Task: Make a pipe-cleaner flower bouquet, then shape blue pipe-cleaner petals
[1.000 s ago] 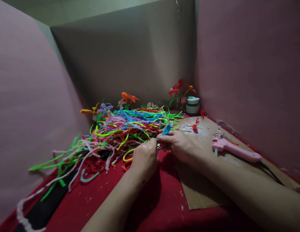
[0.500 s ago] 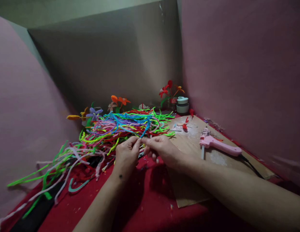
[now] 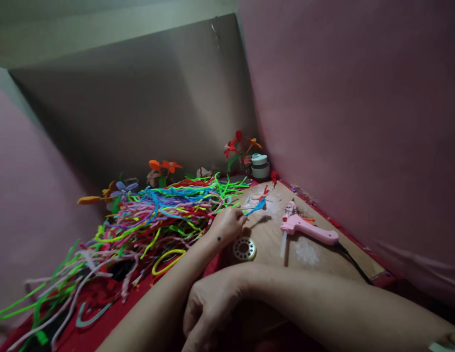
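Nearest the camera, the right hand (image 3: 208,308) hangs low over the red cloth (image 3: 113,320) with its fingers curled loosely downward; whether it grips anything cannot be told, as the fingertips run out of view at the bottom edge. Its forearm crosses in front of the left arm.

Farther out, the left hand (image 3: 229,224) is pinched shut on a short blue pipe cleaner piece (image 3: 255,207), which sticks out to the right over the cardboard sheet (image 3: 315,254) and casts a shadow on it. Just below that hand lies one round perforated metal disc (image 3: 244,248) at the cardboard's near-left edge.

To the right on the cardboard rests one pink hot glue gun (image 3: 310,229), nozzle toward the person, its black cord trailing off to the right. No writing on it can be read.

Left of the hand spreads a large tangled heap of pipe cleaners (image 3: 157,215) in green, pink, blue, red, yellow and purple, too many to count, with one yellow loop (image 3: 167,260) at its near side.

Beyond the heap stand finished pipe cleaner flowers: an orange flower (image 3: 164,166), a purple flower (image 3: 125,187) and a yellow-orange one at far left. In the far corner sit one red and orange flower bunch (image 3: 240,144) and a small round lidded jar (image 3: 260,166), its label unreadable.
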The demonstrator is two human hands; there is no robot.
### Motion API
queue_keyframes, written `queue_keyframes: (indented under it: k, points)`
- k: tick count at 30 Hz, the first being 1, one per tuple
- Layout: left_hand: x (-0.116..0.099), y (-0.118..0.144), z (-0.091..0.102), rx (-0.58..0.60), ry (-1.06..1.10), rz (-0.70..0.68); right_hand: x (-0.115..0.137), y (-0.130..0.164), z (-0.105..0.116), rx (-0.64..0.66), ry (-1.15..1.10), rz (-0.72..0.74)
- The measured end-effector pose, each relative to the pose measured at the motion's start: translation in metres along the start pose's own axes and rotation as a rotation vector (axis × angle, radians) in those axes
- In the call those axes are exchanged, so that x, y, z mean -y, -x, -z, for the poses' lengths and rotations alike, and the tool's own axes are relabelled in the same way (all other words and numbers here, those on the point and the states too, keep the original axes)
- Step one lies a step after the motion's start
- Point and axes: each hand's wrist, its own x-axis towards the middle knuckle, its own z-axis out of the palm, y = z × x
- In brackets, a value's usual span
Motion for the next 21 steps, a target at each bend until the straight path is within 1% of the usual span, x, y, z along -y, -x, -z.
queue_keyframes:
  k: [2,4,8,11,13,14,15,16,17,18,19,21]
  points:
    - [0.001,-0.009,-0.006,-0.067,-0.098,-0.002,-0.002,-0.002,0.001,0.034,0.009,0.013]
    - [0.004,-0.014,-0.011,-0.112,-0.165,-0.004,-0.006,-0.004,0.002,0.038,0.010,0.027]
    - [0.008,-0.013,-0.012,-0.111,-0.192,-0.032,-0.020,-0.008,0.003,0.040,-0.019,0.073]
    - [0.007,0.000,-0.002,-0.086,-0.161,-0.060,-0.023,-0.006,0.004,0.037,-0.025,0.105]
    - [0.005,0.014,0.012,-0.034,-0.102,-0.074,-0.018,-0.004,0.003,0.014,0.004,0.070]
    - [0.004,0.021,0.020,0.017,-0.048,-0.079,-0.014,-0.002,0.003,0.015,0.036,0.023]
    - [0.005,0.028,0.030,0.143,0.129,-0.074,-0.010,-0.001,0.002,0.011,0.060,-0.009]
    - [0.006,0.034,0.041,0.204,0.286,-0.056,-0.007,0.001,0.001,0.008,0.060,-0.029]
    - [0.010,0.039,0.053,0.206,0.383,-0.032,-0.005,0.001,0.000,0.025,0.065,-0.044]
    - [0.016,0.043,0.065,0.162,0.427,-0.014,-0.004,0.002,-0.001,0.020,0.061,-0.032]
    - [0.024,0.044,0.078,0.082,0.443,0.007,-0.004,0.002,-0.002,0.006,0.048,-0.010]
    - [0.047,0.043,0.103,-0.150,0.367,0.043,-0.006,0.001,-0.003,-0.022,0.029,0.015]
